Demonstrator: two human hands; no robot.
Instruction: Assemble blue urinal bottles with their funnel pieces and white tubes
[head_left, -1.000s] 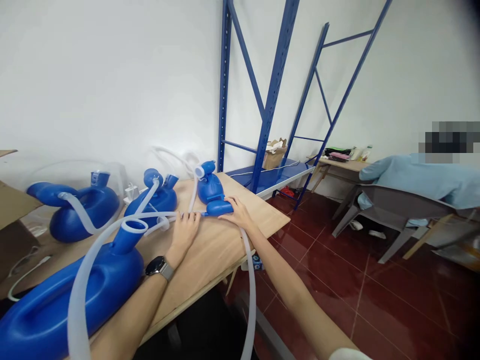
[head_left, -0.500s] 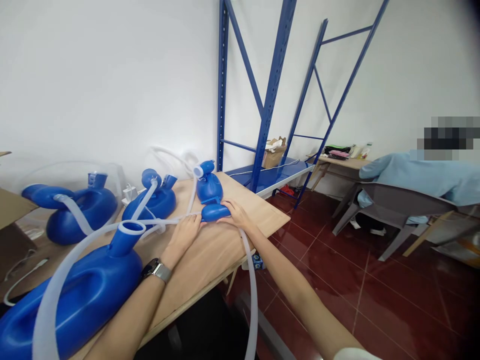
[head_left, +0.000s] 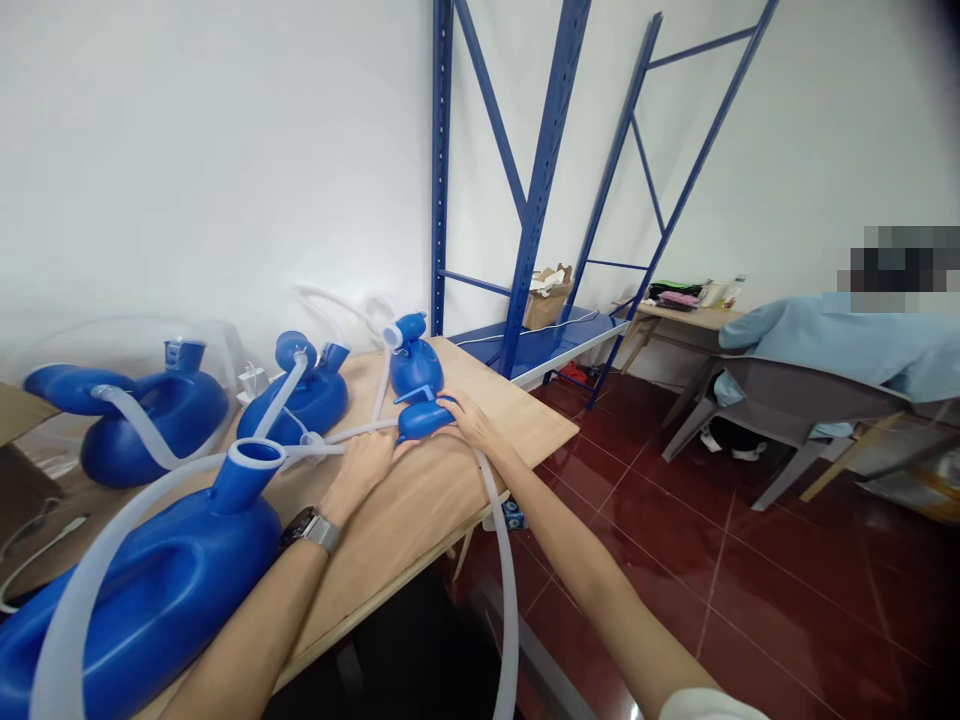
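Note:
A rounded blue plastic piece with a flat flap (head_left: 424, 420) is held between both hands, low over the wooden table. My left hand (head_left: 367, 460), with a watch at the wrist, has its fingers closed at the piece's left end. Around the right end wrap the fingers of my right hand (head_left: 466, 420). A translucent hose (head_left: 504, 560) hangs from near my right hand past the table's front edge. Just behind the piece stands a small-looking blue urinal bottle (head_left: 414, 365). In the left foreground lies a large blue urinal bottle (head_left: 172, 580), its neck open.
Two more blue bottles, a middle one (head_left: 300, 400) and a left one (head_left: 165, 425), stand along the wall with hoses attached. A blue metal rack (head_left: 536, 230) rises beyond the wooden table (head_left: 517, 405). At right, a person in light blue (head_left: 810, 335) sits on a grey chair (head_left: 787, 400).
The blue piece has tilted slightly in my hands, its right end higher and its flap angled differently. Both hands keep hold of it. The view has shifted a little.

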